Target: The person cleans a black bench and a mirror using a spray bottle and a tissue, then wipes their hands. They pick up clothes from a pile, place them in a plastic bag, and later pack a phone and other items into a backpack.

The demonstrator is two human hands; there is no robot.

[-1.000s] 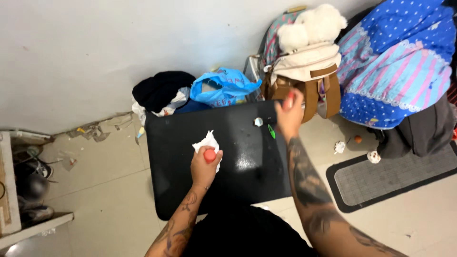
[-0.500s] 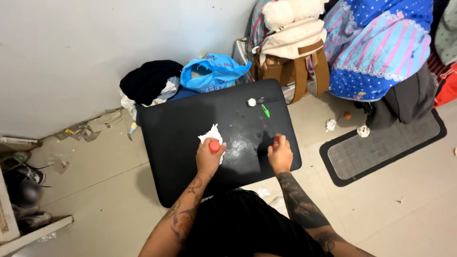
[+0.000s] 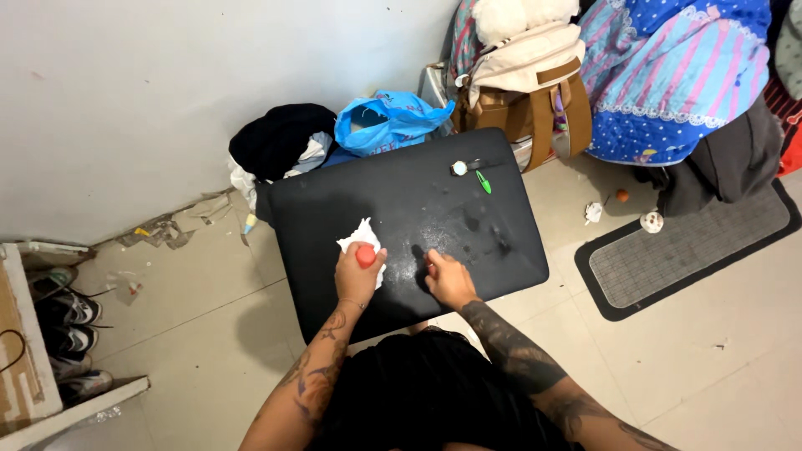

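A black low table (image 3: 334, 200) stands in front of me, with wet specks near its middle. My left hand (image 3: 357, 276) is closed on a small red round object (image 3: 366, 255) and a crumpled white tissue (image 3: 357, 235), pressed to the tabletop. My right hand (image 3: 449, 277) rests on the table just right of it, fingers curled; I cannot see whether anything is in it. At the table's far edge lie a small round white object (image 3: 459, 168) and a green sliver (image 3: 483, 182).
Against the wall sit black clothes (image 3: 280, 144) and a blue plastic bag (image 3: 391, 124). A tan backpack (image 3: 535, 92) and a blue patterned blanket (image 3: 677, 75) are at the back right. A grey mat (image 3: 685, 250) lies on the right, shoes (image 3: 63, 311) on the left.
My right hand has come back from the table's far right corner to the near middle, beside my left hand. The left hand has stayed on the tissue. The view shifted slightly.
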